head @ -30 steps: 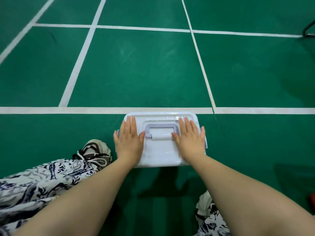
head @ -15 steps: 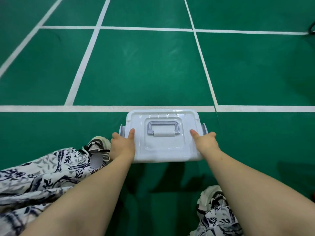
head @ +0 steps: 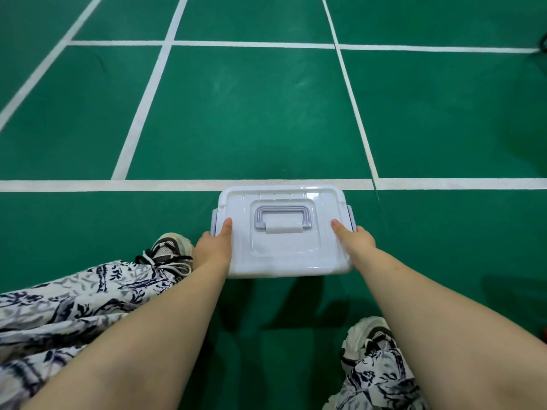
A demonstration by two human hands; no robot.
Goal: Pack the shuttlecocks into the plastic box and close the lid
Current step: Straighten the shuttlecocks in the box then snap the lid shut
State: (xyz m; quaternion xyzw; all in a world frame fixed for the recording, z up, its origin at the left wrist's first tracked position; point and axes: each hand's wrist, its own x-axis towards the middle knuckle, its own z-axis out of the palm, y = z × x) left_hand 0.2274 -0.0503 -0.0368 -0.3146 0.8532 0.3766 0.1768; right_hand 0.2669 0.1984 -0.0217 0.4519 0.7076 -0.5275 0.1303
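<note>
A white plastic box (head: 284, 255) sits on the green court floor in front of me, its lid on top with a lilac handle (head: 282, 217) lying flat. My left hand (head: 214, 247) grips the box's left side, thumb on the lid, fingers down by the left latch (head: 213, 221). At the right side my right hand (head: 356, 241) holds the box the same way, next to the right latch (head: 350, 217). No shuttlecocks are visible; the lid hides the inside.
White court lines (head: 177, 184) cross the floor just beyond the box. My left shoe (head: 168, 251) and patterned trouser leg (head: 74, 306) lie left of the box, and my right shoe (head: 370, 338) is at the lower right. A dark object (head: 543, 44) sits at the far right edge.
Both hands slid off the top of the lid to the box's two sides, where they now grip beside the latches. The latches sit closer against the box than half a second ago.
</note>
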